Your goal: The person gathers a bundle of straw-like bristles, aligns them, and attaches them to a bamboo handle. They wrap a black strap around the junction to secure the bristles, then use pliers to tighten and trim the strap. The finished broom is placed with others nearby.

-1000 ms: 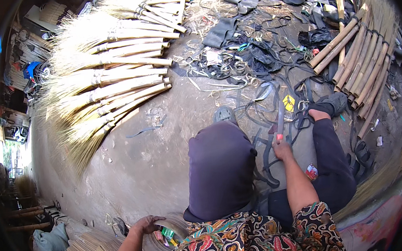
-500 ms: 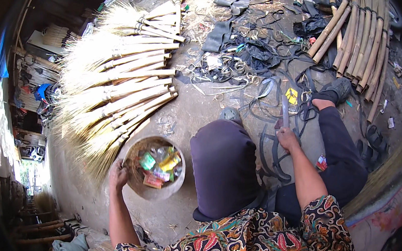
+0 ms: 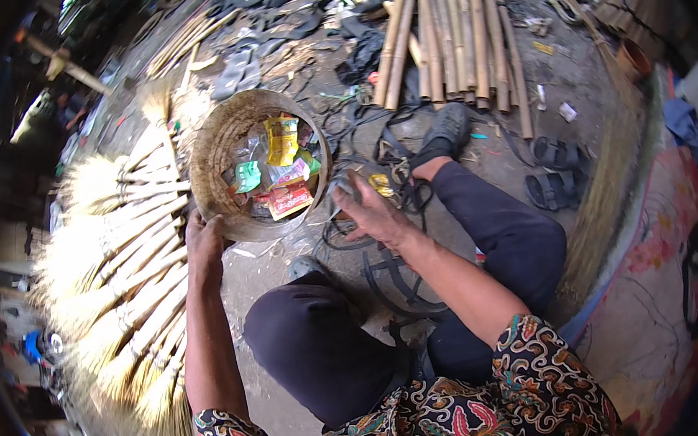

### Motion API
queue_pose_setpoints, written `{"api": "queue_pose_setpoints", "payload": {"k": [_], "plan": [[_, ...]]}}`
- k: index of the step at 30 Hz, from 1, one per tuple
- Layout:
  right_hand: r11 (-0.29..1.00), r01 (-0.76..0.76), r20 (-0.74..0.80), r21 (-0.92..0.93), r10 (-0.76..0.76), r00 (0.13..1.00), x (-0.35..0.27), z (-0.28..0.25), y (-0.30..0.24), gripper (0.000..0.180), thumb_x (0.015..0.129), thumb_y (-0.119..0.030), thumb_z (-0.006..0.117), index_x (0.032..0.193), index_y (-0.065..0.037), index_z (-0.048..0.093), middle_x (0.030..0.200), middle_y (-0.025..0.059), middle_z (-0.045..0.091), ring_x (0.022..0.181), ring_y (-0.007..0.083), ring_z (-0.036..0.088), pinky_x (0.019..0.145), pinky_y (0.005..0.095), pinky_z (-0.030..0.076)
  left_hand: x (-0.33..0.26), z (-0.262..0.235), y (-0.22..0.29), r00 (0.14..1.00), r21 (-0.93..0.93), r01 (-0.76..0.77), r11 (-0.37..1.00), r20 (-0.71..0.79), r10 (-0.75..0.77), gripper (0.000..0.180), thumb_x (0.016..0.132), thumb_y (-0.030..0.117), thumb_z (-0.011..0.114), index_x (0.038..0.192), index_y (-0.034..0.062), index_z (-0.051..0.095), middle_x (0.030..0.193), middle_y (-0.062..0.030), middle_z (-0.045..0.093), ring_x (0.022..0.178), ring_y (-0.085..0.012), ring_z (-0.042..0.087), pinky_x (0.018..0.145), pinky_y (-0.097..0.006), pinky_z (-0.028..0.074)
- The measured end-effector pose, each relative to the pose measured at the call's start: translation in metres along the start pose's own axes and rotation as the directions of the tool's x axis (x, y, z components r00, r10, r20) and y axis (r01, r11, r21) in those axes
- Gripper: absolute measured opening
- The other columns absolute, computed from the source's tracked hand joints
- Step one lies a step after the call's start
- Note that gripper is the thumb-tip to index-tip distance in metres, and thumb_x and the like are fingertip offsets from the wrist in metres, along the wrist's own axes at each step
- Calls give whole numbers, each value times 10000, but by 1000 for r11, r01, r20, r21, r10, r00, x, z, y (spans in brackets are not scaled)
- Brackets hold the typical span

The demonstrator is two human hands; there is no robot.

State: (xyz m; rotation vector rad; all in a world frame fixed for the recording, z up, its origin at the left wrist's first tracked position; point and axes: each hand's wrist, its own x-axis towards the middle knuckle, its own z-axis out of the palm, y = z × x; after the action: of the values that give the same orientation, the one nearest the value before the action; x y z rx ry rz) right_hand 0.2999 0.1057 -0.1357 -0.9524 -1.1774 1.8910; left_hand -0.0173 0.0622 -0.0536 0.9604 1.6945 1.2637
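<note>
A round, dirty off-white bucket [image 3: 213, 161] is tilted so that its opening faces me. Yellow, red, green and pink wrappers [image 3: 281, 140] lie inside it. My left hand [image 3: 205, 234] grips the bucket's near left side at the rim. Just beyond the lower right rim, my right hand [image 3: 372, 213] is held with its fingers apart. A small greyish patch shows by its fingertips, too blurred to name, and no knife is visible in this hand.
Grass brooms [image 3: 132, 277] with pale handles lie fanned out at left. More brooms with bamboo handles [image 3: 454, 40] lie at the far right. Black rubber strips [image 3: 397, 285] are strewn over the floor. A pair of dark sandals [image 3: 555, 177] sits beyond my right leg.
My left hand has moved the bucket farther away and tilted it. My right hand has come left toward the bucket, and the knife it held no longer shows. My view has turned right.
</note>
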Motion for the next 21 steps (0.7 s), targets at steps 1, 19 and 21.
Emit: {"api": "queue_pose_setpoints", "payload": {"k": [1, 19, 21], "plan": [[985, 171, 29, -5, -171, 985, -4, -5, -17, 1088, 928, -710, 656, 1669, -97, 147, 1571, 206, 404, 1319, 353, 584, 759, 401, 654, 8, 21, 10, 995, -12, -17, 1000, 94, 18, 411, 957, 2, 521, 1364, -23, 561, 1167, -143, 719, 950, -235, 749, 847, -382, 638], [835, 534, -608, 131, -358, 709, -77, -171, -102, 405, 993, -60, 431, 1395, -16, 441, 1255, 198, 628, 1043, 381, 725, 835, 583, 659, -70, 27, 57, 915, 154, -340, 928, 281, 289, 472, 1065, 329, 646, 1391, -11, 610, 1147, -138, 711, 1027, -187, 700, 927, -335, 541], [902, 416, -724, 112, -213, 656, -83, -208, -110, 396, 1001, -59, 428, 1392, -7, 451, 1291, 220, 619, 1081, 408, 712, 887, 615, 637, -101, -33, 15, 982, 250, -105, 962, 180, 61, 319, 1074, 287, 632, 1182, -9, 685, 942, -71, 722, 901, -152, 697, 836, -312, 540]]}}
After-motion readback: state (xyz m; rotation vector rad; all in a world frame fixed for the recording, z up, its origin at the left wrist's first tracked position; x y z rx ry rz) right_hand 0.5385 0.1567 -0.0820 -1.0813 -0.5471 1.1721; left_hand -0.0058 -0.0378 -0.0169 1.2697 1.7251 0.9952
